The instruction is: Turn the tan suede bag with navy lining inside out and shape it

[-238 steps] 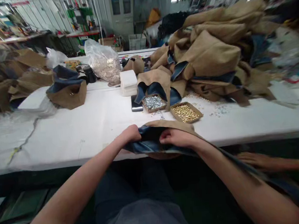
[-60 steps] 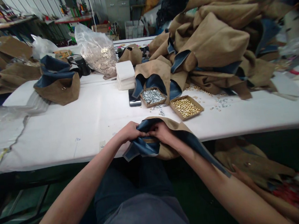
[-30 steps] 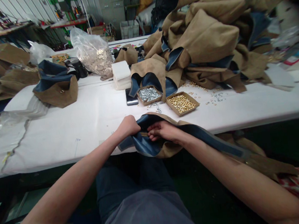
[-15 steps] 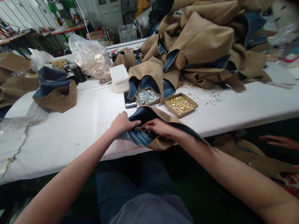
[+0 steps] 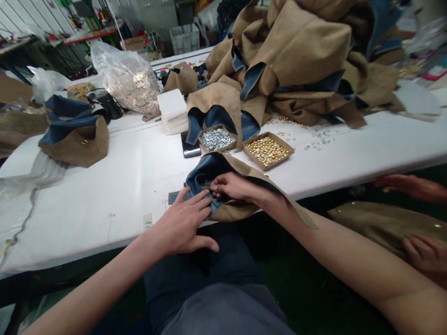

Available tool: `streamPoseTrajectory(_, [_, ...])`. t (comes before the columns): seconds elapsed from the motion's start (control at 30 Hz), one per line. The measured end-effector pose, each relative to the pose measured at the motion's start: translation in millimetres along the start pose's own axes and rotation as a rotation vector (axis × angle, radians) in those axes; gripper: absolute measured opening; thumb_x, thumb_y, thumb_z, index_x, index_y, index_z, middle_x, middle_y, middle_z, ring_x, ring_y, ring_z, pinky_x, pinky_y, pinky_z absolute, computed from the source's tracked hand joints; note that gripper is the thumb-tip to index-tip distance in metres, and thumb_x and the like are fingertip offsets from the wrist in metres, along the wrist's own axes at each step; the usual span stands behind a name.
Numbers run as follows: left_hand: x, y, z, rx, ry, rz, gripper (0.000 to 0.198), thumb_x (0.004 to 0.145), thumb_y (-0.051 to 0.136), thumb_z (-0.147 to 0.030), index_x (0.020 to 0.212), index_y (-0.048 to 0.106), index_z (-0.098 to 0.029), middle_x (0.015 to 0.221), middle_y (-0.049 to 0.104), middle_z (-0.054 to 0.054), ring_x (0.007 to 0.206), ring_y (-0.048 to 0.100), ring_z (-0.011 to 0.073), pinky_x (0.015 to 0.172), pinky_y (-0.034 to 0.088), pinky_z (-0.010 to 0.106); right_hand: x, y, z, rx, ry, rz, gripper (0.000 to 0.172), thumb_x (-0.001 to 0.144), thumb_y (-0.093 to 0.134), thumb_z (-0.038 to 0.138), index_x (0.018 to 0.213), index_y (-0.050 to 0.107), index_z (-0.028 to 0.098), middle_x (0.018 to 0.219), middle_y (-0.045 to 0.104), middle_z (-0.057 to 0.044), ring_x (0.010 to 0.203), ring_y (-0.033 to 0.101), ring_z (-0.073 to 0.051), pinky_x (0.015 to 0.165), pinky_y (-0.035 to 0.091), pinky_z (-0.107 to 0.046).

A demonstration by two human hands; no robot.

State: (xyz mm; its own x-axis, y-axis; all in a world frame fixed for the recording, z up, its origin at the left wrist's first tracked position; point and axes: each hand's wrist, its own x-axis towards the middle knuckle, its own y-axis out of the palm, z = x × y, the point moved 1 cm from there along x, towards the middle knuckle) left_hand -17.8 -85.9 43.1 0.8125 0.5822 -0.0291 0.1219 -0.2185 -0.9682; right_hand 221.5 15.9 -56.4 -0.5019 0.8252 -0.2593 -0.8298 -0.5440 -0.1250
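Observation:
A tan suede piece with dark blue lining [image 5: 224, 173] lies at the near edge of the white table [image 5: 129, 176]. My left hand [image 5: 184, 225] rests flat with fingers stretched out, fingertips on the blue lining's left edge. My right hand [image 5: 235, 186] pinches the lining with curled fingers near the middle of the piece. Just beyond sit a small box of gold rivets [image 5: 268, 150] and a small box of silver rivets [image 5: 216, 138].
A big heap of tan and blue pieces [image 5: 308, 59] fills the back right. A phone [image 5: 190, 145], a white paper stack [image 5: 174, 110], a plastic bag [image 5: 128, 82] and another folded piece [image 5: 72, 137] stand behind. Another person's hands [image 5: 422, 222] handle a tan piece at lower right.
My left hand let go of the lining and opened flat beside it. The piece now lies further onto the table. The other person's hands came in at the lower right.

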Motion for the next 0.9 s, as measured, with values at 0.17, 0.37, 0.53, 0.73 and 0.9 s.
streamPoseTrajectory(0.17, [27, -4.0, 33, 0.179, 0.190, 0.031, 0.023, 0.096, 0.074, -0.011, 0.115, 0.072, -0.023, 0.131, 0.084, 0.012, 0.160, 0.058, 0.0325, 0.135, 0.029, 0.054, -3, 1, 2, -0.126, -0.052, 0.032, 0.039, 0.096, 0.073, 0.055, 0.094, 0.072, 0.016, 0.087, 0.071, -0.005, 0.078, 0.057, -0.017, 0.071, 0.040, -0.031])
streamPoseTrajectory(0.37, [52, -9.5, 35, 0.217, 0.289, 0.072, 0.012, 0.085, 0.071, -0.017, 0.094, 0.065, -0.023, 0.094, 0.083, 0.008, 0.095, 0.078, 0.0288, 0.104, 0.044, 0.051, -8, 4, 0, -0.175, -0.087, 0.031, 0.032, 0.098, 0.064, 0.047, 0.088, 0.068, 0.017, 0.085, 0.068, -0.005, 0.079, 0.056, -0.018, 0.072, 0.040, -0.032])
streamPoseTrajectory(0.53, [43, -24.8, 27, 0.178, 0.315, 0.087, 0.011, 0.082, 0.070, -0.019, 0.086, 0.062, -0.024, 0.080, 0.080, 0.004, 0.076, 0.072, 0.0243, 0.096, 0.043, 0.048, 0, 8, -14, -0.076, -0.039, 0.036, 0.020, 0.098, 0.066, 0.036, 0.091, 0.066, 0.018, 0.088, 0.069, -0.006, 0.082, 0.060, -0.020, 0.076, 0.045, -0.032])
streamPoseTrajectory(0.73, [35, -17.9, 18, 0.327, 0.177, 0.066, 0.018, 0.089, 0.075, -0.011, 0.103, 0.070, -0.021, 0.085, 0.080, 0.004, 0.079, 0.072, 0.0249, 0.090, 0.041, 0.046, 0, 11, -17, -0.076, -0.050, 0.006, 0.012, 0.098, 0.067, 0.031, 0.093, 0.065, 0.020, 0.090, 0.067, -0.005, 0.082, 0.054, -0.020, 0.072, 0.043, -0.031])
streamPoseTrajectory(0.9, [27, 5.9, 9, 0.479, 0.089, 0.046, 0.015, 0.097, 0.079, -0.012, 0.086, 0.071, -0.021, 0.091, 0.077, 0.006, 0.091, 0.069, 0.0295, 0.091, 0.040, 0.049, -7, 11, -10, -0.122, -0.027, 0.022, 0.018, 0.098, 0.066, 0.035, 0.092, 0.066, 0.018, 0.089, 0.066, -0.004, 0.079, 0.052, -0.018, 0.073, 0.040, -0.033])
